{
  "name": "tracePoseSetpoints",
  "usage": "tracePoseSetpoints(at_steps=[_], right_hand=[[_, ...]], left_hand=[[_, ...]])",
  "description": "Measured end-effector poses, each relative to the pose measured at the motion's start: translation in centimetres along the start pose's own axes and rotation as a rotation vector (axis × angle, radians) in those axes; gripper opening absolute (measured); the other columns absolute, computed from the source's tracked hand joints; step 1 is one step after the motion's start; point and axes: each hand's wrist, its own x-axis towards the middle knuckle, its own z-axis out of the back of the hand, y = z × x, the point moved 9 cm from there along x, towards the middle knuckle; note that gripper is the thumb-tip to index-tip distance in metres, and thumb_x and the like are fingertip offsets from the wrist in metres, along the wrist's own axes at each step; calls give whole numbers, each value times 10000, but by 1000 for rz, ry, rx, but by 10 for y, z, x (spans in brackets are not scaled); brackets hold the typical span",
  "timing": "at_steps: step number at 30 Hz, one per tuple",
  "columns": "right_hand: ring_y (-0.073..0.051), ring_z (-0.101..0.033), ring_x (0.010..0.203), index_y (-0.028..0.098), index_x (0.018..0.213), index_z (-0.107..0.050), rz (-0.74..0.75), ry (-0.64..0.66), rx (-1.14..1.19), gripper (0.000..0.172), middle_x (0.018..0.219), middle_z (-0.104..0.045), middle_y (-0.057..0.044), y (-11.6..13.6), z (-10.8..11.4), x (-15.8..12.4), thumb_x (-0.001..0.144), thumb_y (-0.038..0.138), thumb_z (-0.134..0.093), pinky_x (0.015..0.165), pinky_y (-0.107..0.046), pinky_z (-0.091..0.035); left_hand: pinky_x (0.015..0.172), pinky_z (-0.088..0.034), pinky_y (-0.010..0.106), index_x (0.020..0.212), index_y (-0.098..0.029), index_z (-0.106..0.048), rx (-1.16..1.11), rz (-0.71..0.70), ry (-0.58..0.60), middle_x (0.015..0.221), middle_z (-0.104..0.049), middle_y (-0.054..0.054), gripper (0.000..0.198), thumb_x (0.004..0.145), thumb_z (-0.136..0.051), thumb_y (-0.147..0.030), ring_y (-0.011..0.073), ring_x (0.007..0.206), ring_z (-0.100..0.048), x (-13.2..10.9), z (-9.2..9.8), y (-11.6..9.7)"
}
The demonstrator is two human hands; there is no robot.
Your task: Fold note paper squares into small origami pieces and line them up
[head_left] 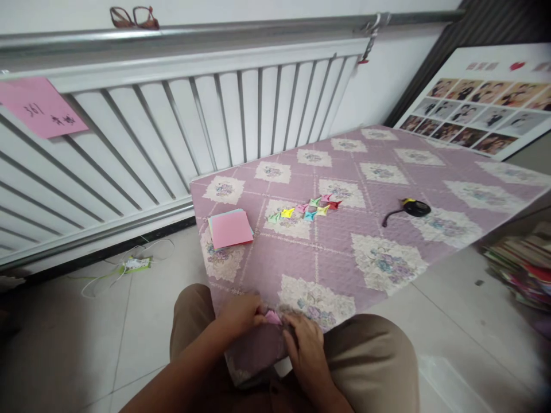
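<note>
1. A white radiator [249,109] is seen along the wall, with a grey pipe [258,35] above it. A pair of glasses [136,24] is set on the pipe.
2. The table is covered by a purple cloth [275,267] with pale flower patches.
3. A small pink paper [272,317] is kept at the near end of the table, between the two hands. Its shape is partly hidden and blurred.
4. Its left side is pinched by the thumb and finger of the left hand [241,314], which are nearly closed.
5. The fingers of the right hand [305,338] are bent beside its right side, with the thumb a bit apart. Whether the paper is gripped by them cannot be told.
6. A stack of square paper [233,228] is seen farther up, pink on top.
7. Little folded paper shapes [302,208] of many colours are laid near the middle.
8. A black thing [416,207] with a strap is seen to the right.
9. "361" can be read on a pink note [43,109], cut off at the left; the marks below are unclear.
10. The photo board [473,103] is cut off too, and its top words are blurred.
</note>
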Motion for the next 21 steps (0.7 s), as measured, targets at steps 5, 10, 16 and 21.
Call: tracePoseSetpoints(at_steps=[5,10,16,21], right_hand=[[-203,-590,902,267,926,-621,-78,46,93,160,907,-671,-4,-1,0,14,905,288,-464,797,-350,-383],[-205,-568,904,277,878,-632,-99,53,122,133,888,-657,6,-3,-4,14,894,276,-500,801,-353,-343],[-204,-541,900,283,816,-637,-96,84,112,77,849,-633,18,1,-5,16,845,236,-584,819,-353,-320],[-218,-524,843,244,836,-647,-32,116,105,89,829,-613,-32,9,-10,20,858,215,-565,785,-361,-341]], left_hand=[[671,-394,237,931,-218,-627,-77,-29,-38,897,-668,-6,228,816,-590,-411,168,812,-594,-7,-2,0],[737,-385,236,895,-206,-621,-97,-61,-126,931,-647,-6,141,875,-491,-259,147,870,-569,-11,-1,-7],[795,-370,272,853,-210,-618,-59,-67,-207,933,-620,5,102,861,-524,-246,171,920,-542,-20,-7,-13],[795,-374,299,878,-215,-630,-34,-71,-247,950,-604,31,122,878,-512,-247,194,919,-536,-22,-16,-13]])
